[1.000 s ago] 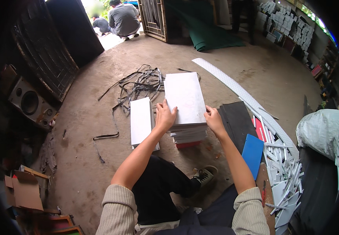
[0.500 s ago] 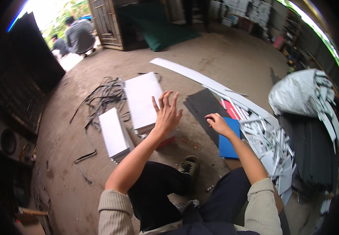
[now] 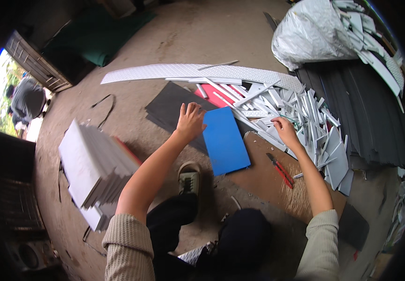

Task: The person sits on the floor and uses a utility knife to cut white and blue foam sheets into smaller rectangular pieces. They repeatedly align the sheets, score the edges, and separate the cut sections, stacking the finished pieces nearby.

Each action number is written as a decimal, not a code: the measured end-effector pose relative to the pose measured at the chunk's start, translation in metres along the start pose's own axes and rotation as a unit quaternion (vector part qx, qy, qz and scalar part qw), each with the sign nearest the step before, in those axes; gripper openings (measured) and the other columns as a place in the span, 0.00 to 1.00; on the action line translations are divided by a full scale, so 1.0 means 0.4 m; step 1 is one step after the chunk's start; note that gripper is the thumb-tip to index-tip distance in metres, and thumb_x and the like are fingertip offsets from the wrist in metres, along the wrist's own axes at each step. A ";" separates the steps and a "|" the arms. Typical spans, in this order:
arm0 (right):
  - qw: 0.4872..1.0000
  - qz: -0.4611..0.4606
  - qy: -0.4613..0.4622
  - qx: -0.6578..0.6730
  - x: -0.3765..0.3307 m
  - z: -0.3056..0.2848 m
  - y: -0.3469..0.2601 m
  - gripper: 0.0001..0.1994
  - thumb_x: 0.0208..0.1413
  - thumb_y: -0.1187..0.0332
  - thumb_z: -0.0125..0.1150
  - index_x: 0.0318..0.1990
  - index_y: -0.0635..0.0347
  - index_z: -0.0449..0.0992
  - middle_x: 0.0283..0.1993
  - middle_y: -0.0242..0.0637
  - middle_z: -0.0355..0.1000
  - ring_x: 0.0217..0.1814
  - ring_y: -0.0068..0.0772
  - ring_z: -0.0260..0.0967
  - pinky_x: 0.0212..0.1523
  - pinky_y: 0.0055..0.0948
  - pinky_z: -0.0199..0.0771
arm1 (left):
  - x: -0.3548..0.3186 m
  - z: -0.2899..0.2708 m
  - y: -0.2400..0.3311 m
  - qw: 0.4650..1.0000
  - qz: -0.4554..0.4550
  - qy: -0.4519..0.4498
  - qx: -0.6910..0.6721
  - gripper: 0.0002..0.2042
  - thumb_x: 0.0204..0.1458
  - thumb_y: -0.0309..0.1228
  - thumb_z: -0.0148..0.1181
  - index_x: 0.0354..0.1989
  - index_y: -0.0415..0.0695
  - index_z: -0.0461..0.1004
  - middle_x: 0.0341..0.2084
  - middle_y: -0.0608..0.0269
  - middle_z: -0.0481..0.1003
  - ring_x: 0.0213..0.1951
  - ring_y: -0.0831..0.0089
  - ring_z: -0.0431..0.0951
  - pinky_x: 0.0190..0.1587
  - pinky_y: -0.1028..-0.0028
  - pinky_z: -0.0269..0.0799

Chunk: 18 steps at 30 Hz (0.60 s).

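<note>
As the left hand curls loosely, blue panel lies close

The panel overlaps the brown board's left edge, unclenched left fingers by its corner. Right hand bends over white scraps; I can't tell whether it grips any.

Flat rectangular blue board is showing solid colour. Long curved white strip is showing lattice patterning.
</note>
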State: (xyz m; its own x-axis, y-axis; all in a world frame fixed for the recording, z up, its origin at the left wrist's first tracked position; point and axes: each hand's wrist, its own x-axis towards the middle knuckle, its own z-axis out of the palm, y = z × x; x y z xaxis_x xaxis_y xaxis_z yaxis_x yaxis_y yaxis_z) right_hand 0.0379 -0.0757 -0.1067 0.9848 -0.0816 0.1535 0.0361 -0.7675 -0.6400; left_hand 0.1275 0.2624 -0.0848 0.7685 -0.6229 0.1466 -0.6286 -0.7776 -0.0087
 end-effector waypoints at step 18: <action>0.915 -0.088 0.109 -0.377 0.749 0.446 0.275 0.19 0.50 0.73 0.46 0.52 0.60 0.61 0.56 0.41 0.58 0.60 0.40 0.53 0.59 0.37 0.52 | 0.456 0.457 -0.177 0.932 -0.193 0.173 -0.252 0.26 0.42 0.27 0.56 0.53 0.46 0.58 0.50 0.58 0.59 0.57 0.58 0.53 0.61 0.51 0.39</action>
State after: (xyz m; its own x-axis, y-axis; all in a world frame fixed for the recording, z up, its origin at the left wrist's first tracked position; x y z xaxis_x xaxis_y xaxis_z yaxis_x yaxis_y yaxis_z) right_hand 0.3675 -0.0711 -0.2654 0.9144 0.0238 0.4040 -0.0177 -0.9950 0.0986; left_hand 0.3338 0.1881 -0.2383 0.9194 -0.1724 0.3534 -0.3563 -0.7454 0.5634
